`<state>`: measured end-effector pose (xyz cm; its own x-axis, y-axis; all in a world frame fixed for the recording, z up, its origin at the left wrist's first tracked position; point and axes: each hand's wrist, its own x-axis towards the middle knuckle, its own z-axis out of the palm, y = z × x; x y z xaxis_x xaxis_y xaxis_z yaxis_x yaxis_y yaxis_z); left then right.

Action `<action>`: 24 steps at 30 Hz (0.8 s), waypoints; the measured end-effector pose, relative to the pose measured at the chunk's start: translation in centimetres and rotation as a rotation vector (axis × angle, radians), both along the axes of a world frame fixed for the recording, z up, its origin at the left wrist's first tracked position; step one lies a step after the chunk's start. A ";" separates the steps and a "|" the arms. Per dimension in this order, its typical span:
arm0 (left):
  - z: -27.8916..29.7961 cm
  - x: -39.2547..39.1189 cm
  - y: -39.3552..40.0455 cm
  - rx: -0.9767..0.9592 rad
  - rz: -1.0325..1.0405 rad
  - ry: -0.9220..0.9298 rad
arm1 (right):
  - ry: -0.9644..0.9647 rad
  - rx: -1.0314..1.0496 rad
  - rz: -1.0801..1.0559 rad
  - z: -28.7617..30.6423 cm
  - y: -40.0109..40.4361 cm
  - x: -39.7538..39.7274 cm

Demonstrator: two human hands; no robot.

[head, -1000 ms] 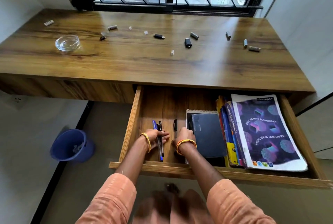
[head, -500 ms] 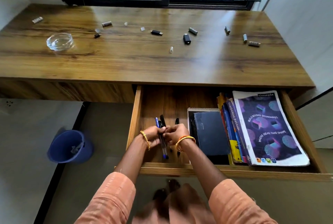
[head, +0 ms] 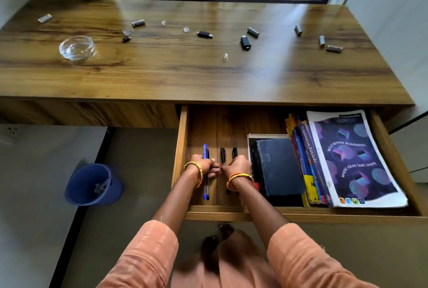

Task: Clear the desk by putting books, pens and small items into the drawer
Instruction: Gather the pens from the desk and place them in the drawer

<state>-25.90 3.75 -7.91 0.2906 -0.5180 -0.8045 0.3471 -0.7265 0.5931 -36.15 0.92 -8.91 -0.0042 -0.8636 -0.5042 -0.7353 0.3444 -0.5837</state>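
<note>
The desk drawer [head: 182, 139] stands pulled open below the desk top [head: 208, 74]. Both my hands are inside its left part. My left hand [head: 203, 167] grips a blue pen [head: 205, 151] with a dark pen beside it; their lower ends stick out under my wrist. My right hand [head: 239, 167] grips a black pen [head: 234, 152]. Another black pen [head: 222, 156] lies between the two hands. Small items are scattered over the desk, among them a black USB stick [head: 245, 42] and grey cylinders [head: 253, 32].
Books fill the drawer's right part: a dark blue notebook [head: 278, 167], upright spines [head: 305, 148] and a purple notebook [head: 352, 160]. A glass bowl [head: 77, 47] sits at the desk's left. A blue bin [head: 92, 184] stands on the floor, left of the drawer.
My hands met over the pens half a second ago and have drawn slightly apart. The pens now lie spaced out, the blue one left, the black ones right.
</note>
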 end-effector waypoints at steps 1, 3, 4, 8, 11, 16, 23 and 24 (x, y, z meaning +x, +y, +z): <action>0.2 0.1 0.0 -0.005 -0.003 -0.016 | 0.049 -0.011 0.015 0.1 0.1 0.3; 0.1 0.1 0.0 0.004 -0.019 -0.036 | 0.111 -0.025 0.027 0.3 0.5 0.7; 0.1 0.1 0.1 0.012 -0.016 -0.041 | 0.129 -0.025 0.031 0.3 0.6 0.8; -0.2 0.4 0.4 0.005 0.040 0.036 | 0.147 -0.013 0.042 0.4 0.8 0.7; -0.1 0.4 0.6 -0.034 0.069 0.101 | 0.147 -0.063 0.034 1.0 0.7 0.5; 0.6 0.7 0.8 -0.060 0.082 0.201 | -0.070 0.075 0.155 1.3 0.0 1.1; 0.8 1.0 1.0 -0.024 -0.006 0.062 | -0.217 0.226 0.120 1.4 0.2 1.2; 0.5 0.9 0.9 -0.007 -0.009 -0.010 | -0.174 0.174 0.106 1.4 0.2 1.1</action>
<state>-25.02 4.64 -7.43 0.2943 -0.5263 -0.7978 0.3346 -0.7252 0.6018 -35.04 1.10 -7.52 0.1813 -0.7548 -0.6304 -0.6665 0.3771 -0.6431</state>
